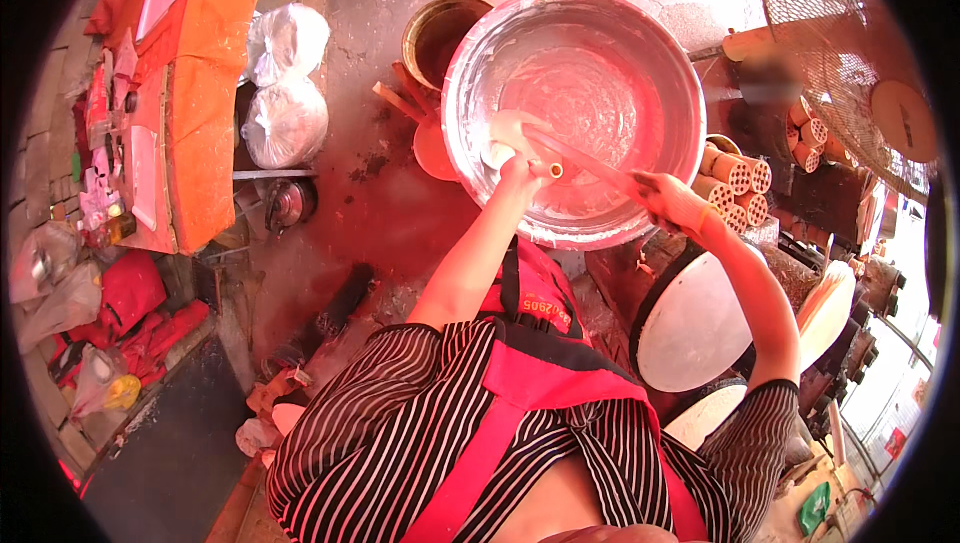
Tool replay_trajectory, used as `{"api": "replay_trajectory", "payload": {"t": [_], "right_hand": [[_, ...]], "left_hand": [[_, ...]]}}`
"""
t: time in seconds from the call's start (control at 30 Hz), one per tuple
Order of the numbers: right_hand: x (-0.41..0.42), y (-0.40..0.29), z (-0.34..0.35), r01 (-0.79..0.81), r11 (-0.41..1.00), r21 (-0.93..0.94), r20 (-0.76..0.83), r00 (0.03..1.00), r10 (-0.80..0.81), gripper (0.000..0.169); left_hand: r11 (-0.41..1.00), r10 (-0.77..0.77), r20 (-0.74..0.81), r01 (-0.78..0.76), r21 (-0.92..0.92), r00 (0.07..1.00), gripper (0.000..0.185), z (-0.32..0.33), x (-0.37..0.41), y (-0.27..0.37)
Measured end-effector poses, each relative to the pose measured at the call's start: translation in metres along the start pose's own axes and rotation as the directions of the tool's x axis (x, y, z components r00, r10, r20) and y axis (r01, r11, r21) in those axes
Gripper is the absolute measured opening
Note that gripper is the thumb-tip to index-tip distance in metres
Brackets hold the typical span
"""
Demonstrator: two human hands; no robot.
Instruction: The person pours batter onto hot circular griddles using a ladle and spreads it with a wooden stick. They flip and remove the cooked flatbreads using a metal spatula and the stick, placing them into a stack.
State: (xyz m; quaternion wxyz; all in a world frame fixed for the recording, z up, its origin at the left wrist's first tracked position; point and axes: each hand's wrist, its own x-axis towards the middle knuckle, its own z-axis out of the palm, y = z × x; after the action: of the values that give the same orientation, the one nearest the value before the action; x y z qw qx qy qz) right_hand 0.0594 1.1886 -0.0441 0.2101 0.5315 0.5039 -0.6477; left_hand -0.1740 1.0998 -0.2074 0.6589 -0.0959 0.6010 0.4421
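Observation:
A large round metal basin (679,111) stands before me, its wall and bottom smeared with a whitish substance. My right hand (671,201), at the basin's near right rim, is closed on a long handle (581,156) that slants across the basin. The handle's other end lies by a pale rounded piece (514,126) at the basin's left inner side. My left hand (525,170) is closed on a short tube-like handle (556,171) whose hollow end points right; what it belongs to is partly hidden by the hand. A red apron covers my front.
A deep pot (442,36) and a red round-ended utensil (435,149) stand left of the basin. Perforated briquettes (731,175) are stacked at its right, near a round white lid (697,318) and a caged fan (832,40). An orange-covered table (214,92) and tied plastic bags (285,122) are farther left.

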Motion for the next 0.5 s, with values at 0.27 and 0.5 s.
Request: {"api": "replay_trajectory", "payload": {"t": [0.27, 0.5], "right_hand": [[-0.09, 0.024, 0.065, 0.087, 0.996, -0.035, 0.013, 0.996, -0.087, 0.055], [-0.149, 0.1, 0.144, -0.094, 0.849, 0.52, -0.129, 0.974, 0.186, 0.041]], "left_hand": [[0.698, 0.057, 0.003, -0.042, 0.715, 0.998, 0.036, -0.085, -0.052, 0.008], [-0.225, 0.086, 0.553, -0.524, 0.821, 0.829, 0.026, -0.083, -0.072, 0.069]]}}
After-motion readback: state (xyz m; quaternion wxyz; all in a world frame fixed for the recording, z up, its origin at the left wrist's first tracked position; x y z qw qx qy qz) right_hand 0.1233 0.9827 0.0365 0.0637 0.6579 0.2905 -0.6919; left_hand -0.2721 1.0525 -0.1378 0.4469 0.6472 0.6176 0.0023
